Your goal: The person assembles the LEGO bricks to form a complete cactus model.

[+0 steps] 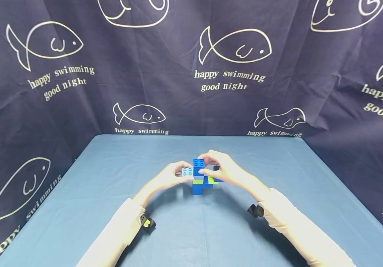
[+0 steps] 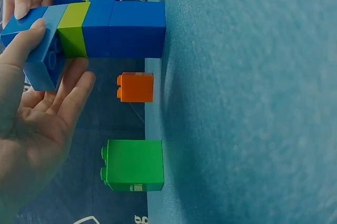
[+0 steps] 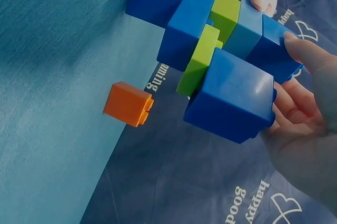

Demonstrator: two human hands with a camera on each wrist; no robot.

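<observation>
Left hand [image 1: 171, 175]: grasping the light-blue plastic brick [image 1: 187, 171], whose bare studs are pointing up.
Right hand [image 1: 224, 168]: pinching the glossy deep-blue plastic brick [image 1: 197, 171] on top.
Stepped plastic block structure [image 2: 79, 30]: standing upright between both hands, over the middle of the blue cloth-covered surface [image 1: 111, 163].
Tower, bottom to top: two deep-blue bricks, a thin lime-green brick [image 3: 226, 16], the light-blue brick, the topmost deep-blue brick.
Side branch: the second brick is jutting sideways, carrying another thin lime-green brick [image 3: 199, 61] and a large deep-blue brick [image 3: 231, 87].
Loose bricks: a small orange plastic brick [image 2: 138, 87] and a larger bright-green plastic brick [image 2: 135, 165] are standing beyond on the surface; a pale patch is showing on the green one, unreadable.
Navy fabric backdrop [image 1: 185, 48]: hanging behind, repeating "happy swimming" and "good night" in pale letters beneath outlined fish.
</observation>
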